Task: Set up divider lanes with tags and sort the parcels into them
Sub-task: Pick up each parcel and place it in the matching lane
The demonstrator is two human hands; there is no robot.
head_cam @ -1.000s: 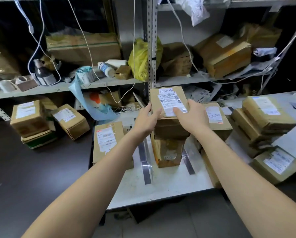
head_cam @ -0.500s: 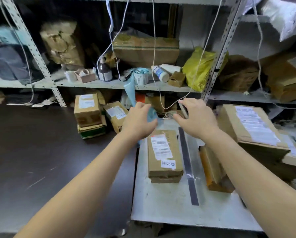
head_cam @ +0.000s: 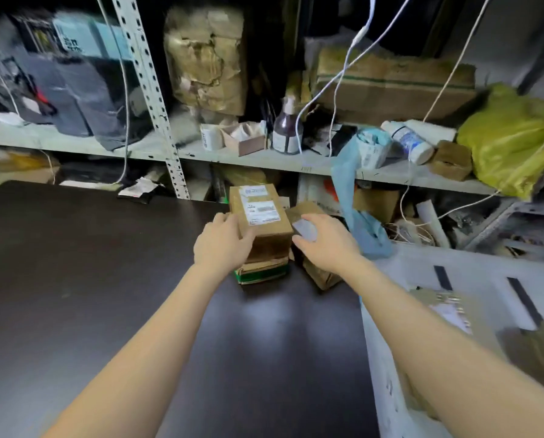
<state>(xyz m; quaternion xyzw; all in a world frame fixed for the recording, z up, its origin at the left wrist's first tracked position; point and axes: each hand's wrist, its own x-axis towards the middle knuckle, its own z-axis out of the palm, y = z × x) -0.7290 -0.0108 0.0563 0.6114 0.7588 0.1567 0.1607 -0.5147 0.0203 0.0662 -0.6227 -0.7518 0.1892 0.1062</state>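
A brown parcel (head_cam: 262, 216) with white labels tops a short stack on the dark table (head_cam: 106, 279); a green-edged box (head_cam: 262, 274) lies at the bottom of the stack. My left hand (head_cam: 223, 245) clasps the top parcel's front-left corner. A second brown parcel (head_cam: 321, 275) leans beside the stack on the right. My right hand (head_cam: 326, 245) lies spread over its white label, fingers apart. On the white table (head_cam: 390, 273) at the right run two black tape strips (head_cam: 442, 278) as lane dividers, with a blurred labelled parcel (head_cam: 447, 308) between them.
A metal shelf (head_cam: 264, 161) just behind the stack holds a bottle (head_cam: 286, 128), small boxes, a yellow bag (head_cam: 514, 137) and hanging white cables. A blue plastic bag (head_cam: 352, 197) droops from the shelf next to my right hand. More cartons fill the shelves.
Both hands let go of the parcel on the white table and swung left to the dark table. The left hand now holds the stack's top parcel; the right rests on the leaning one.
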